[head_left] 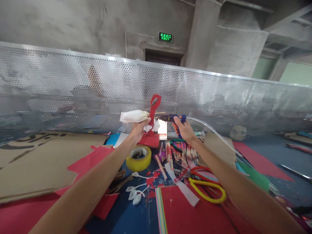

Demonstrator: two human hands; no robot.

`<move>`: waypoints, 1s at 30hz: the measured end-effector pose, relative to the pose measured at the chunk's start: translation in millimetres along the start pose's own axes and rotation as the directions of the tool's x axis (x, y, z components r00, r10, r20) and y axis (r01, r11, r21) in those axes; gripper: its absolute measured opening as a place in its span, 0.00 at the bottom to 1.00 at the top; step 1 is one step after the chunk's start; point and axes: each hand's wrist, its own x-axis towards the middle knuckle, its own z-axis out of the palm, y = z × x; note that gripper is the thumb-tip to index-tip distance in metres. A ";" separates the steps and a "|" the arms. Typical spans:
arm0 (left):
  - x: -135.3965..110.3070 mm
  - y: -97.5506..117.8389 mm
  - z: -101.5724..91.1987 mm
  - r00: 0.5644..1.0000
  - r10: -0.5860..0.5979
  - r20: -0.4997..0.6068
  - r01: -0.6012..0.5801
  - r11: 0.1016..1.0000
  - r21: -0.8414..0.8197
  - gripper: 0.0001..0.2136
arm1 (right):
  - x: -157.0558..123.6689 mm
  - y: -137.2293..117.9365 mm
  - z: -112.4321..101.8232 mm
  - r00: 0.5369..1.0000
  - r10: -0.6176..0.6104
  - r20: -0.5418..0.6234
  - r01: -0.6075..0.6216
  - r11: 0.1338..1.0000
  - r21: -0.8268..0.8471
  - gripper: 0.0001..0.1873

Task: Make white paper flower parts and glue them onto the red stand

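Note:
My left hand [139, 129] is closed, pinching a long white, paper-like bundle [134, 116] that points left. At its fingertips stands an upright red strip [152, 113] with a looped top, on a flat red base [150, 140]. Crumpled white bits [156, 124] cling to the strip's lower part. My right hand [184, 129] grips a dark blue hot glue gun [172, 117], its nozzle turned left toward the red strip. A long clear glue stick [209, 126] curves out of the gun's back. Whether the nozzle touches anything is hard to tell.
Yellow tape roll [138, 159], red-and-yellow-handled scissors [209, 191] and white leaf-shaped pieces [135, 195] lie in front. Bundled sticks [170, 151] sit between my arms, near a bright screen [162, 129]. Cardboard [44, 162] lies left; a perforated metal panel [117, 84] stands behind.

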 end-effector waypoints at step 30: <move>-6.5 3.3 8.4 1.000 -0.021 -0.007 0.020 1.000 -0.006 0.16 | -3.3 -0.4 3.5 0.998 0.065 0.013 -0.065 0.997 -0.047 0.31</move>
